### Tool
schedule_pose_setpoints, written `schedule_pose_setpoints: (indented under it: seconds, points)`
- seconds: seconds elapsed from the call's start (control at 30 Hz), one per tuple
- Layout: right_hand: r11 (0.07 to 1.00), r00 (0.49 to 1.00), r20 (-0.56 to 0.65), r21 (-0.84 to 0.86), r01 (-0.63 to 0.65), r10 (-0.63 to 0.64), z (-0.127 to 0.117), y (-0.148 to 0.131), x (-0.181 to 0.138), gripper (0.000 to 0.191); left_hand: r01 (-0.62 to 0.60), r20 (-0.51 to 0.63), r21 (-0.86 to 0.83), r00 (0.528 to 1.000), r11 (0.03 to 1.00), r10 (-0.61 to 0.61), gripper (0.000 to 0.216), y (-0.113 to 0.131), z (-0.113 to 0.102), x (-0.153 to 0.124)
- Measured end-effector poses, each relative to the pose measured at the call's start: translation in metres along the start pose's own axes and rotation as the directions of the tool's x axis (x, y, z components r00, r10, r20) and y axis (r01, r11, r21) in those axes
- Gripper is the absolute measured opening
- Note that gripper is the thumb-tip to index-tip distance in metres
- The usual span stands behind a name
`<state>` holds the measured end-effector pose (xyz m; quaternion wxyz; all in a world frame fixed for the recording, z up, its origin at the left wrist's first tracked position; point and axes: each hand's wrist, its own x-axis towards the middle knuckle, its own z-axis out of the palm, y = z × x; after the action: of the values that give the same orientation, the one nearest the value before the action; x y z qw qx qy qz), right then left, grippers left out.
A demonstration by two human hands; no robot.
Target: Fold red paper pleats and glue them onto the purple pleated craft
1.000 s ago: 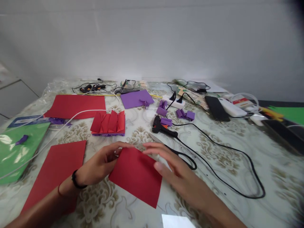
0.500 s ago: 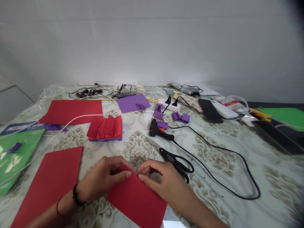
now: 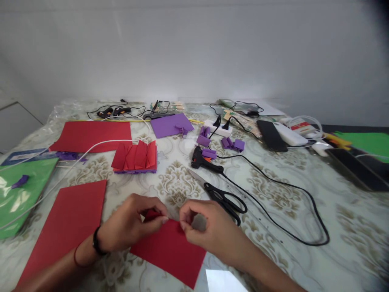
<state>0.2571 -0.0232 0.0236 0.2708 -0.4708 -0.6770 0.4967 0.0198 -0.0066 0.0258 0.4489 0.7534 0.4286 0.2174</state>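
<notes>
A small red sheet of craft paper or foam (image 3: 170, 251) is held near the front of the table, pinched along its far edge by both hands. My left hand (image 3: 135, 221), with a black band on the wrist, grips that edge between thumb and fingers. Close beside it, my right hand (image 3: 202, 225) pinches the same edge. Black-handled scissors (image 3: 226, 200) lie just beyond my right hand. Behind them rests a black glue gun (image 3: 206, 162) with its cord looping right. A stack of folded red pieces (image 3: 135, 156) sits on purple ones beyond my left hand.
Larger red sheets lie at front left (image 3: 65, 227) and back left (image 3: 91, 136). A green packet (image 3: 27, 190) is at far left, crossed by a white cable. Purple sheet (image 3: 172, 125), rolled purple pieces (image 3: 232, 144), a power strip (image 3: 219, 128) and a black phone (image 3: 271, 136) stand farther back.
The red sheet has shifted slightly left and up toward the hands. My right hand's fingers have curled and moved a little away from the left hand. The view has tilted slightly down.
</notes>
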Motion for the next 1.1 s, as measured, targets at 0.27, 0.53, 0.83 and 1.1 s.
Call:
schedule_pose_setpoints:
  seconds: [0.27,0.53,0.83,1.1]
  points:
    - [0.995,0.992,-0.125,-0.091,-0.027,0.015,-0.045,0.01,-0.002,0.008,0.044,-0.261,-0.167,0.961,0.985,-0.088,0.026,-0.012,-0.045,0.004]
    - [0.997,0.997,-0.067,-0.077,0.029,-0.034,-0.009,0.004,0.002,0.013,0.048,-0.087,-0.121,0.994,0.991,-0.058,0.017,-0.003,-0.006,0.002]
    - [0.95,0.96,-0.031,-0.156,0.271,-0.279,0.007,0.011,0.0,0.013,0.004,0.044,-0.005,0.999,1.0,-0.004,0.012,0.002,0.004,0.003]
    - [0.97,0.978,-0.073,-0.159,0.183,-0.196,-0.012,0.001,-0.004,0.014,-0.002,0.021,-0.046,1.0,0.999,0.003,0.009,-0.004,-0.018,0.005]
